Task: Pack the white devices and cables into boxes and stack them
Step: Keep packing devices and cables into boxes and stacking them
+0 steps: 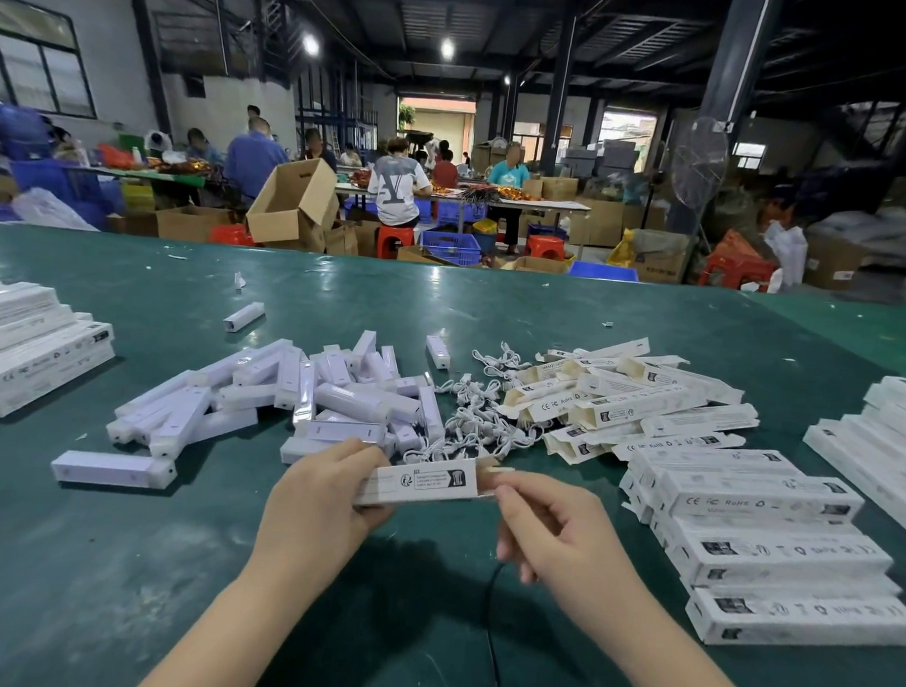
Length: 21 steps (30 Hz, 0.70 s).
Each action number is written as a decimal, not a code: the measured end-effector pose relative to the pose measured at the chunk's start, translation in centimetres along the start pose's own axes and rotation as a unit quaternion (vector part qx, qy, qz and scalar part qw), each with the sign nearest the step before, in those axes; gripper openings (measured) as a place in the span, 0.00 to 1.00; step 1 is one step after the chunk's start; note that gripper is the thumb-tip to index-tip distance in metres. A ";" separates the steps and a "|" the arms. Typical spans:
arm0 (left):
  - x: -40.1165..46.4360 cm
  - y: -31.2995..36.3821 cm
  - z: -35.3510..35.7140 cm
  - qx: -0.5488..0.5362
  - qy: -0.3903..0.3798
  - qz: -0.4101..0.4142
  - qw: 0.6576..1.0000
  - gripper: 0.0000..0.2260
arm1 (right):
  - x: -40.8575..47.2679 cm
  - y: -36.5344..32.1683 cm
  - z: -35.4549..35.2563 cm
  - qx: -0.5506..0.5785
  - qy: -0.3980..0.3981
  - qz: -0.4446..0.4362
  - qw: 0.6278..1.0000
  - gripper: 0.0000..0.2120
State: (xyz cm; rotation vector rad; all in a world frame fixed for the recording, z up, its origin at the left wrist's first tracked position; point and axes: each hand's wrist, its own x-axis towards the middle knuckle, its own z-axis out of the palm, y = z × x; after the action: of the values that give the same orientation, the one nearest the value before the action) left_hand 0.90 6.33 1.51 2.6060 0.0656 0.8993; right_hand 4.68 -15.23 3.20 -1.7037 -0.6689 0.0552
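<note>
My left hand [318,503] grips a long white printed box [420,481] held level just above the green table [125,563]. My right hand [552,526] pinches the open flap [492,473] at the box's right end. Behind the box lies a heap of white bar-shaped devices [305,394]. A tangle of white cables [469,416] sits to the right of that heap. Several open empty boxes [628,401] lie beyond the cables. Closed boxes form a stack [773,539] at the right.
More stacked boxes stand at the far right [879,440] and far left [35,349]. A single device [112,469] lies near my left arm. A thin black cord [492,627] hangs between my forearms. Seated workers, cartons and crates fill the hall beyond the table.
</note>
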 end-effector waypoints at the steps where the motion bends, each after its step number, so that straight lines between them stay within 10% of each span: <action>1: 0.0 0.0 0.0 -0.004 -0.004 -0.002 1.000 0.11 | 0.0 -0.1 0.0 0.007 -0.031 0.011 0.999 0.19; 6: 0.0 -0.2 0.7 -0.041 -0.032 -0.027 0.998 0.09 | -0.2 -0.4 0.4 0.073 -0.136 0.048 0.987 0.16; 11: 0.5 0.0 1.0 -0.293 0.007 -0.201 0.935 0.07 | 0.6 0.5 0.5 0.073 0.020 -0.017 0.997 0.17; 15: 1.0 0.3 0.4 -0.440 0.027 -0.268 0.857 0.07 | 3.1 2.6 0.8 -0.151 0.037 0.027 0.988 0.13; 21: 1.2 0.8 0.6 -0.440 0.004 -0.270 0.856 0.06 | 7.5 5.3 0.7 -0.460 -0.050 0.024 0.886 0.20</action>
State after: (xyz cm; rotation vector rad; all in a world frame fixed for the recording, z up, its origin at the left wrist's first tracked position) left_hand 2.12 5.60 2.09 1.5908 0.2959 0.5354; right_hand 12.77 -11.67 0.62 -2.6486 -0.7910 -0.1707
